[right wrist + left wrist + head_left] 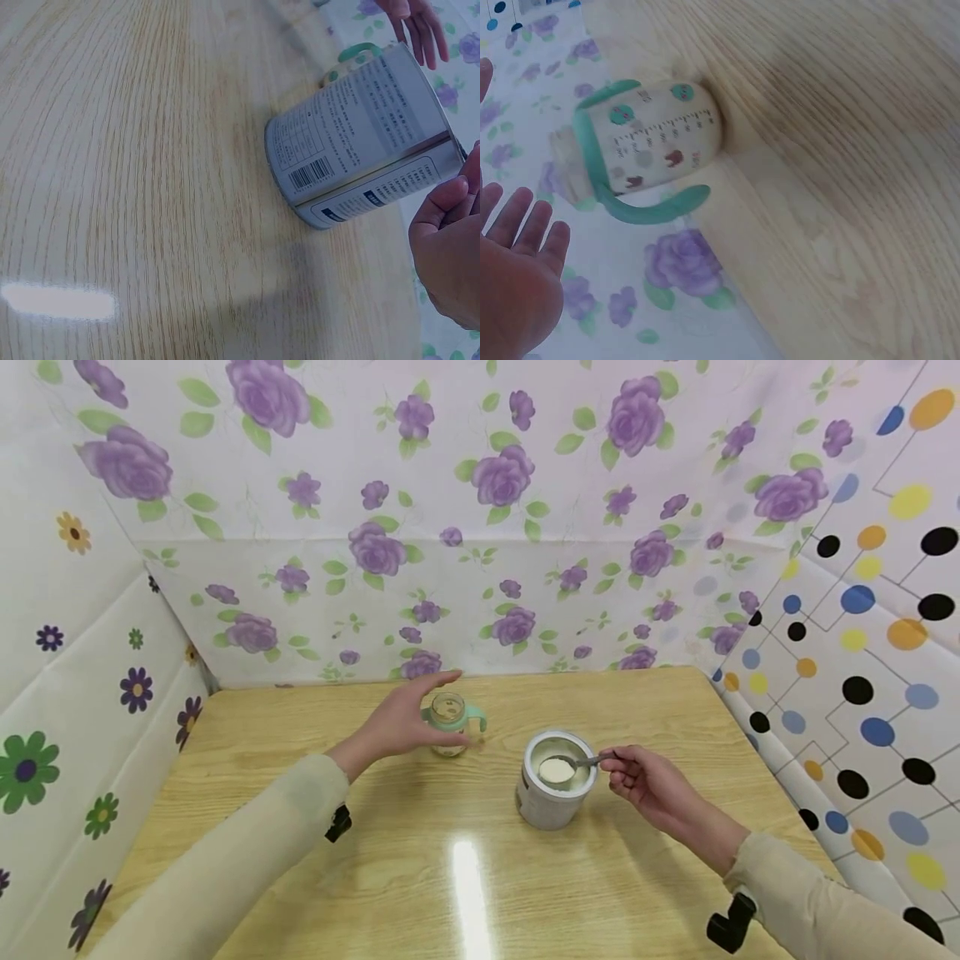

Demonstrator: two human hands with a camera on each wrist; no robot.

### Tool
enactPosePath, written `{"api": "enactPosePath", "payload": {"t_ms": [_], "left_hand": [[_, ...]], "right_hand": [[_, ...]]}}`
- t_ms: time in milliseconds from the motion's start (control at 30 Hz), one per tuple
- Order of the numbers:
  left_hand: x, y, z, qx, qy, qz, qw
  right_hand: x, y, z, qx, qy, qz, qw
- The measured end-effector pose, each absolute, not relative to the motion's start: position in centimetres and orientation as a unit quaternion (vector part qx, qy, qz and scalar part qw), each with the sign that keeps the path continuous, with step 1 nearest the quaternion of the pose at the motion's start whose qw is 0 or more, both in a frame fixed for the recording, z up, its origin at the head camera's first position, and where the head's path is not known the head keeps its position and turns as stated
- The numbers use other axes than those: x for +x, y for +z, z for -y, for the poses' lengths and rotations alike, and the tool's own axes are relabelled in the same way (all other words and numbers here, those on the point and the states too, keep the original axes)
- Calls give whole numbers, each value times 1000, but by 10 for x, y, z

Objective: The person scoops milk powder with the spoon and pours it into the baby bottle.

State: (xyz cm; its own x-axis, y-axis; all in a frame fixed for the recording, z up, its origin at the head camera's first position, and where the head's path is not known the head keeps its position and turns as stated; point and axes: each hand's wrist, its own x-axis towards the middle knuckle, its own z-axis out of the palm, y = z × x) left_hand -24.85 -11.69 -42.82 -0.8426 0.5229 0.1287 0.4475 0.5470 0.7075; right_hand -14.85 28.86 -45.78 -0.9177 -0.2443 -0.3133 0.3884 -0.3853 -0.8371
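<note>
A small baby bottle (450, 720) with teal handles and no cap stands near the back of the wooden table (465, 877). My left hand (408, 718) hovers just left of it with fingers spread and straight. In the left wrist view the bottle (656, 142) sits apart from that hand (517, 262). An open grey tin (553, 789) of white powder stands to the bottle's right. My right hand (637, 775) pinches the handle of a metal spoon (573, 764). The spoon's bowl, heaped with powder, is over the tin's mouth. The right wrist view shows the tin's printed side (360, 142).
Flowered sheeting (480, 568) walls the table at the back and left. Dotted sheeting (862, 652) closes the right side. A bright light reflection (468, 893) lies on the table's front part.
</note>
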Motion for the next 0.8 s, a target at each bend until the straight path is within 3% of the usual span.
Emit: {"api": "enactPosePath", "payload": {"t_ms": [800], "left_hand": [[-274, -487, 127, 209, 469, -854, 87]], "right_hand": [[-148, -462, -286, 63, -833, -515, 191]]}}
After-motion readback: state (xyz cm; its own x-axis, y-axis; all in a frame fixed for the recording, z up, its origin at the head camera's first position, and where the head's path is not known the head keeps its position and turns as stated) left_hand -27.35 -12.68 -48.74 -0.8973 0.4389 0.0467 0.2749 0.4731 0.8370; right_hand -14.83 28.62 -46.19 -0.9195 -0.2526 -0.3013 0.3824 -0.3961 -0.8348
